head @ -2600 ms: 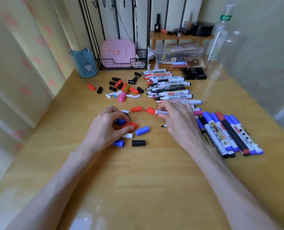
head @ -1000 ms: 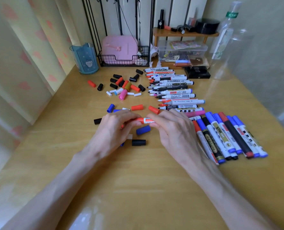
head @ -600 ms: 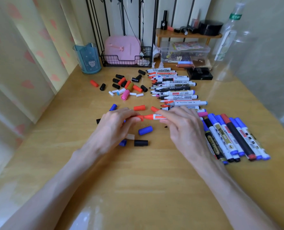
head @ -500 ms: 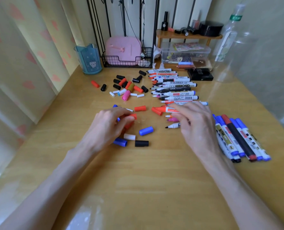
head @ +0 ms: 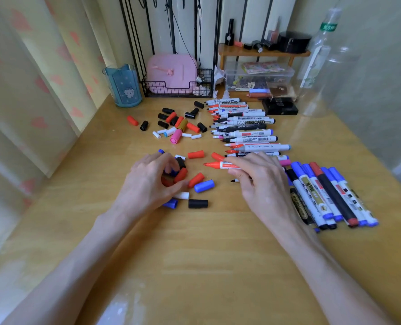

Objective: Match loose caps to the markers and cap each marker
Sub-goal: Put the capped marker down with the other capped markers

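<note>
My right hand holds an uncapped red marker with its tip pointing left. My left hand is curled over a cluster of loose caps and pinches a red cap between thumb and fingers. More loose caps lie beside it: a red one, a blue one, a black one and a white one. A row of uncapped markers lies behind my right hand. Capped markers lie in a fan at the right.
A second heap of loose caps sits further back. A blue cup, a wire basket with a pink case, a small wooden shelf and a clear bottle line the back of the wooden table.
The red marker went out to the right in my right hand, and has come back toward the cap pile. My left hand has closed on a red cap.
</note>
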